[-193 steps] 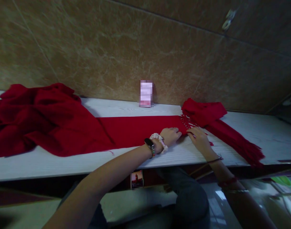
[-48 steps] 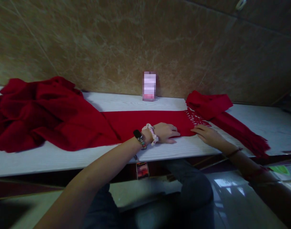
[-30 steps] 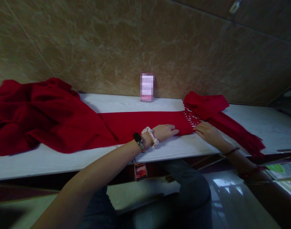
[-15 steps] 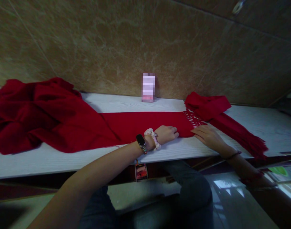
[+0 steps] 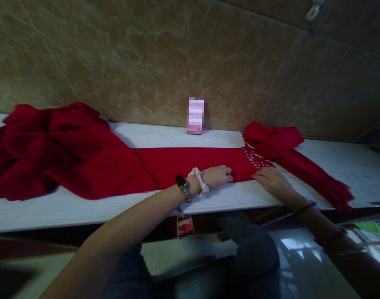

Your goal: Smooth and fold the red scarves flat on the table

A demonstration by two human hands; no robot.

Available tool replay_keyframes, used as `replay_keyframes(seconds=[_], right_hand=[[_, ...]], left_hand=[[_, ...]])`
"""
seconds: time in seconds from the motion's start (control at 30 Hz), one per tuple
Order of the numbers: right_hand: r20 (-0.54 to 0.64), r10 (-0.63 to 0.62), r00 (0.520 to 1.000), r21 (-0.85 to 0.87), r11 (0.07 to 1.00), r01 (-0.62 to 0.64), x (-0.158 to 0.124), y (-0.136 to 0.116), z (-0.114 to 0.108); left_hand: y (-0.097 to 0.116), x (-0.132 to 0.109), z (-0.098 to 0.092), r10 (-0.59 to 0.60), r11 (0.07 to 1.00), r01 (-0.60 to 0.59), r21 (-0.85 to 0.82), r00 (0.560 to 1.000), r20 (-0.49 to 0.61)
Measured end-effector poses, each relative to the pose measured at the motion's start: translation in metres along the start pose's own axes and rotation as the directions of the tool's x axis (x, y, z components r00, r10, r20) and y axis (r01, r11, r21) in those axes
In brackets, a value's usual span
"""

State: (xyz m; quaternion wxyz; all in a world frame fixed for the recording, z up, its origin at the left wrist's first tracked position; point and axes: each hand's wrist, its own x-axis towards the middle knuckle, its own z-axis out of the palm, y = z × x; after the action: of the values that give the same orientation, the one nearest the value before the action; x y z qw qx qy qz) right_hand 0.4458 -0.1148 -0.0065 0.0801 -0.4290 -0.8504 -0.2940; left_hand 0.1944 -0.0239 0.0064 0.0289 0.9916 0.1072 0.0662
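A long red scarf [image 5: 190,160] lies along a narrow white wood-grain ledge, its right end carrying a knotted, netted fringe. My left hand [image 5: 215,176], with a watch band and a white scrunchie at the wrist, rests on the scarf's near edge with bent fingers closed against the cloth. Just right of it, my right hand [image 5: 274,182] has its fingertips drawn together at the near corner, where the fringe begins. Its palm side is hidden. Beyond the right hand lies another folded red fabric length [image 5: 278,143] with a loose fringe. Bunched red cloth [image 5: 62,153] heaps up at the left.
A phone-like object [image 5: 195,116], blurred out, leans against the brown marbled wall [image 5: 130,62] behind the white ledge [image 5: 93,209]. Below the ledge's front edge hangs a small badge [image 5: 185,226], and my knees are under it. A glossy floor [image 5: 297,257] shows at lower right.
The view has shifted very slightly. Both hands stay at the same places on the scarf, and the cloth lies as before.
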Motion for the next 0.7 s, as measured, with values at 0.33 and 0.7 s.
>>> replay_keyframes(seconds=[0.33, 0.7], right_hand=[[0.155, 0.067, 0.986, 0.174, 0.98, -0.094, 0.001, 0.004, -0.015], [0.364, 0.144, 0.92, 0.164, 0.963, -0.215, 0.005, -0.012, 0.01]], left_hand=[[-0.004, -0.01, 0.004, -0.067, 0.976, 0.102, -0.192, 0.981, 0.181], [-0.004, -0.014, -0.004, -0.071, 0.966, 0.122, -0.228, 0.973, 0.219]])
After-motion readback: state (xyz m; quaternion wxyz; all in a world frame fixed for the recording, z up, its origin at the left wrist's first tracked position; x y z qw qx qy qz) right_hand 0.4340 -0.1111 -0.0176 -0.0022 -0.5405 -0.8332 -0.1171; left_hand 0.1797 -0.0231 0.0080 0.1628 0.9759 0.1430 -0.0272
